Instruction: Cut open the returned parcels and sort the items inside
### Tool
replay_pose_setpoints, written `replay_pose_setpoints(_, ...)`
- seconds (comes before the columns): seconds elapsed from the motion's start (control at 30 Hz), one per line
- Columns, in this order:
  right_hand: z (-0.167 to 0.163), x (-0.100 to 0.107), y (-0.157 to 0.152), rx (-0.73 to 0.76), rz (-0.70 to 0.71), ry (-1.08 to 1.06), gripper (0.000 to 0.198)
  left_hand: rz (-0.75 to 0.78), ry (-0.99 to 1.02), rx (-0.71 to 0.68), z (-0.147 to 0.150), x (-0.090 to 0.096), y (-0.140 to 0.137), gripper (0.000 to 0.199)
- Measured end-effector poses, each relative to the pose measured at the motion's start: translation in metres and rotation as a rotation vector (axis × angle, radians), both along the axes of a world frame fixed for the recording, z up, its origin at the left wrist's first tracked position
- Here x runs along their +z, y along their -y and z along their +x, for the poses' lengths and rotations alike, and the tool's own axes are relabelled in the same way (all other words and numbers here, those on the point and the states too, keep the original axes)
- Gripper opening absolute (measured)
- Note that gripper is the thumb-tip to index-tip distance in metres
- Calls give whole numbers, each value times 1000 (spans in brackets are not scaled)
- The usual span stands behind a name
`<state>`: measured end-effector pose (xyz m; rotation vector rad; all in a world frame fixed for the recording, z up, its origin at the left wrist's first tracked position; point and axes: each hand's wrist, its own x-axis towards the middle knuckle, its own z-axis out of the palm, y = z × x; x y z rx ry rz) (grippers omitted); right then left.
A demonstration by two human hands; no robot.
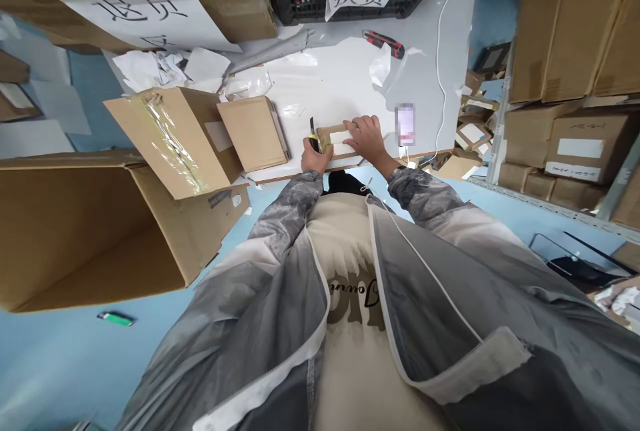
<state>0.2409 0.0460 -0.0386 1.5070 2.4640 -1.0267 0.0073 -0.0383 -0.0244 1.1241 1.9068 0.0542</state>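
Note:
At the front edge of the white table lies a small brown cardboard box with white strips across its top. My left hand is closed around a yellow-and-black utility knife, its tip pointing away from me. The thumb of this hand is close against the box's left end. My right hand rests on the right part of the box, fingers bent over the white strips and partly hiding them. A phone lies to the right of it with a cable plugged in.
Left of my hands stand a flat brown carton and a taped carton. A large open box is beside the table. A red-and-black cutter lies farther back, before a black crate. Shelves with boxes stand right.

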Motion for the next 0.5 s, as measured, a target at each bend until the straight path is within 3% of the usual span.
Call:
replay_pose_setpoints(0.1,0,-1,1,3,-10,-18,91,-17,-40,89,-1,5,-6,69)
replay_pose_setpoints(0.27,-2,-6,1,8,-37,-45,95,38,-32,69,-7,3,-12,71)
replay_pose_setpoints(0.5,-8,-21,-20,93,-83,-110,93,-10,-83,102,-3,3,-20,71)
